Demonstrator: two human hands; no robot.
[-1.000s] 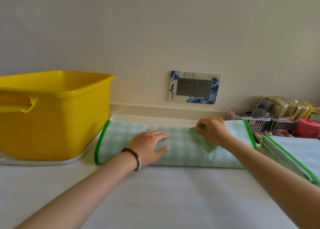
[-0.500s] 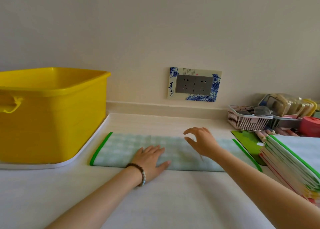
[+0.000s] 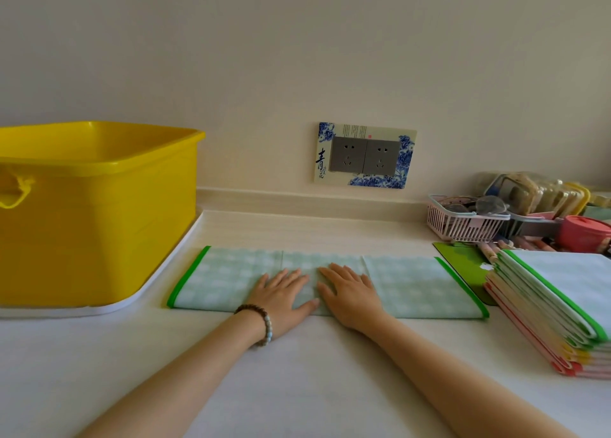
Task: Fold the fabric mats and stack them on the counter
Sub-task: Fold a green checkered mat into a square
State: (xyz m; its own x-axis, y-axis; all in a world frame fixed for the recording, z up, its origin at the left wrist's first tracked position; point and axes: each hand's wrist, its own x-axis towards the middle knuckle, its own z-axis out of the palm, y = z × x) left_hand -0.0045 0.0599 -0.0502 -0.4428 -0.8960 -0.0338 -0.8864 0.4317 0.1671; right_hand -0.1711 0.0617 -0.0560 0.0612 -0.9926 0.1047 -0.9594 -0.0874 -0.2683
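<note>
A green-checked mat [image 3: 413,285], folded into a long strip, is laid flat across the desk [image 3: 297,388]. Both grips are released: the left grip [image 3: 284,292] and the right grip [image 3: 350,293] are pressed flat, fingers straight, side by side on the strip's middle. From them the mat is spread toward 9 and 3 o'clock. A stack of folded mats [image 3: 562,292] is seen at 3 o'clock, a yellow tub [image 3: 99,222] at 9 o'clock.
</note>
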